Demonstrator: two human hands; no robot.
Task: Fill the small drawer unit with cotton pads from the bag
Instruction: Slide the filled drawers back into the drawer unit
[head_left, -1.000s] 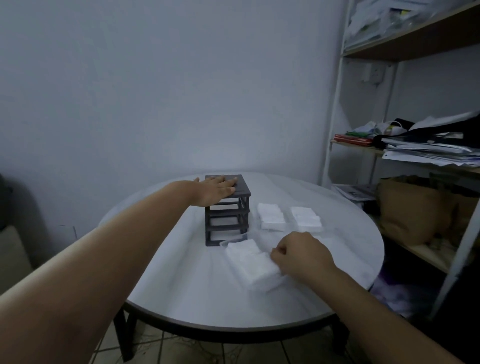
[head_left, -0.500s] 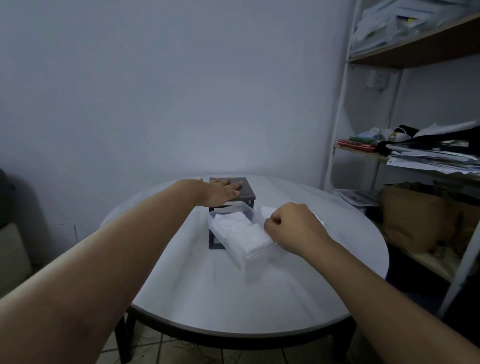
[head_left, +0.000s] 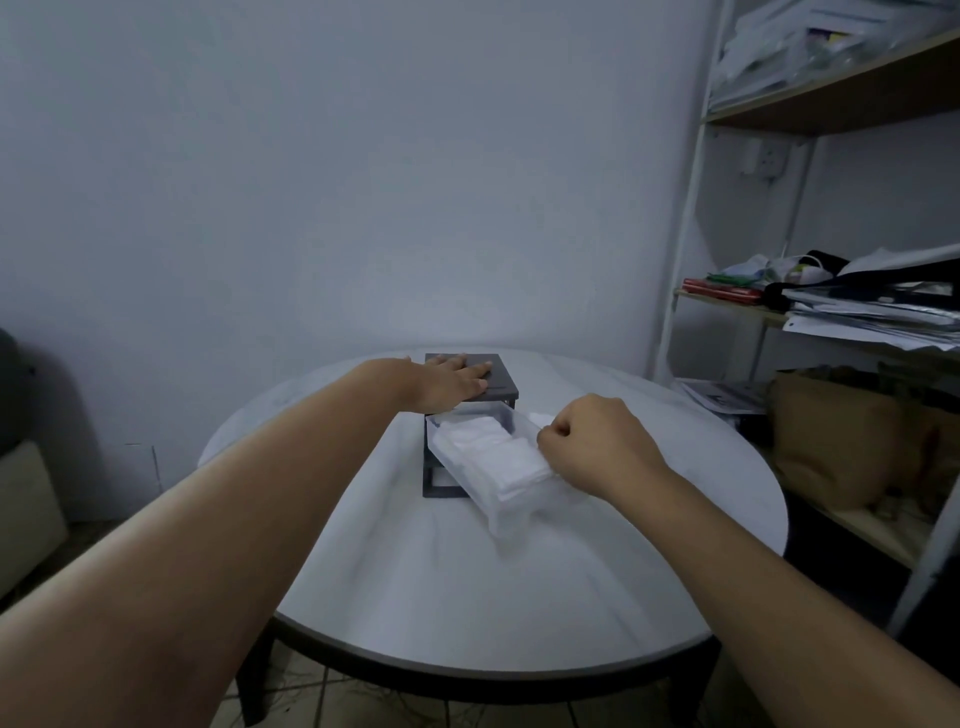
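Note:
A small dark grey drawer unit stands at the far middle of the round white table. My left hand lies flat on its top, fingers spread. My right hand is closed on the right side of a clear plastic drawer filled with white cotton pads. The drawer is lifted and tilted, its far end at the unit's top slot. A bit of white pad stack shows behind my right hand; the bag is hidden.
A metal shelf rack stands to the right, stacked with papers and a brown bag. A pale cushion sits at the far left by the wall. The table's front edge lies near me.
My right hand has lifted the filled drawer off the table and carried it back to the unit's top slot. My left hand has stayed flat on the unit.

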